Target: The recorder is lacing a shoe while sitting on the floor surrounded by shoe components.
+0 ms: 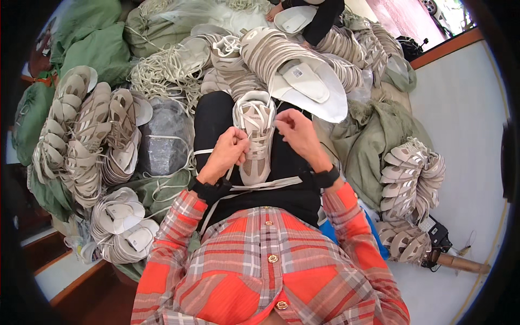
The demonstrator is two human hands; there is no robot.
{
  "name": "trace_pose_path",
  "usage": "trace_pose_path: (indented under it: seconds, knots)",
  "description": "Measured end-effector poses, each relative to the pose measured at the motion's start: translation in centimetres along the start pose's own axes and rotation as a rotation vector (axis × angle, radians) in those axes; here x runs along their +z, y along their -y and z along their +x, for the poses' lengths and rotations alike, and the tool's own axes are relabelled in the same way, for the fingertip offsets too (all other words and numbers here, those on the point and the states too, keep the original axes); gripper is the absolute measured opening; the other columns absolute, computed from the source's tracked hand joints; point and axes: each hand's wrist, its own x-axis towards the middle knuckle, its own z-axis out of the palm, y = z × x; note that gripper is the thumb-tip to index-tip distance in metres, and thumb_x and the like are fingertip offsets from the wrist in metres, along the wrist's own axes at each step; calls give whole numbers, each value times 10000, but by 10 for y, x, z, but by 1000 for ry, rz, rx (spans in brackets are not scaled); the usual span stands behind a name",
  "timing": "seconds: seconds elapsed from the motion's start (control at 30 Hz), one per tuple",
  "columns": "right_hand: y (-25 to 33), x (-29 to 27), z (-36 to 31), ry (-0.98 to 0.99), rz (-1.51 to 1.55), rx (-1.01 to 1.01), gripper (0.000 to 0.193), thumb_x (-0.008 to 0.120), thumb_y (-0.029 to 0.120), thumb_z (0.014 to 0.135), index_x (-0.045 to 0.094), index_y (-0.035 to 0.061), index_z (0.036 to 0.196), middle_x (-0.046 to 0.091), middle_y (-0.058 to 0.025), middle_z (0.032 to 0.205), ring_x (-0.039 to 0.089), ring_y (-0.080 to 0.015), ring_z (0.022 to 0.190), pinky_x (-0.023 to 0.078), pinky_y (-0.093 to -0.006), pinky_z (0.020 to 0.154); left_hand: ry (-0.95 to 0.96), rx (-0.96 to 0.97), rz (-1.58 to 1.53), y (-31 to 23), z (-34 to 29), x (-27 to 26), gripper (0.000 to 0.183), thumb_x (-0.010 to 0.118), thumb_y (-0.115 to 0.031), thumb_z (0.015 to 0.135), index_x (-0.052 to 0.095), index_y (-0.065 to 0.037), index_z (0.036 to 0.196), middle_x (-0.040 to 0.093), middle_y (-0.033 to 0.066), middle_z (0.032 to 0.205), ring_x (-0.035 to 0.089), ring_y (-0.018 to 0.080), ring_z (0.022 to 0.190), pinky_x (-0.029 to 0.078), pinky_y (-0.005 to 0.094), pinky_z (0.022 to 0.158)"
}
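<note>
A beige and white shoe upper [253,135] lies across my black-clad thighs, its toe pointing toward me. Pale shoelace [259,115] criss-crosses its front. My left hand [230,150] is closed in a pinch on the lace at the upper's left edge. On the opposite side, my right hand [298,132] also pinches the lace between thumb and finger, close to the collar; the thin strand is hard to see there. Loose pale laces [265,184] lie over my lap below the toe.
Stacked uppers [89,135] stand at the left, with more nested uppers [292,65] just beyond my knees. A tangle of laces [168,73] lies far left. Green sacks [374,146] flank me. Another person's dark sleeve [325,21] shows at the top.
</note>
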Motion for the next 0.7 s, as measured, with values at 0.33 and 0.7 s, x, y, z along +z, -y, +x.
trace_pose_path:
  seconds: [0.33,0.7]
  knots:
    - [25,0,24,483,267,92,166,714,124,778,591,25,727,522,36,603,480,-40,547,384,-214,472,-31,64,8,7,5,-4,122,588,-119,857,537,-28,921,580,26,670,497,79,520,373,217,465]
    - [8,4,-16,234,-692,-224,207,604,213,800,662,18,758,617,-149,623,616,-291,563,482,-392,526,-476,640,1007,-1,-34,-89,114,557,-205,873,619,-109,876,608,101,767,601,321,685,466,408,582]
